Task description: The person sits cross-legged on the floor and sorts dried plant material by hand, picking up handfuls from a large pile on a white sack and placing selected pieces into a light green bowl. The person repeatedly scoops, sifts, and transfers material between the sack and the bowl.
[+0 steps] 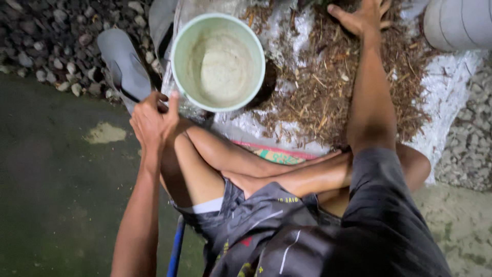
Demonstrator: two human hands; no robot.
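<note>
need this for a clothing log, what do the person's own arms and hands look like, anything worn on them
Both arms are bare from hand to upper arm: no sleeves, gloves, watch or rings visible on the left hand or right hand. Lower down, dark grey patterned shorts with pale stripes show.

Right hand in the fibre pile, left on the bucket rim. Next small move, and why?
Probably close the right hand on a handful of the brown fibre pile and carry it to the pale green bucket. That hand lies spread on the pile, holding nothing; the left hand steadies the rim, and the bucket shows only pale residue.
</note>
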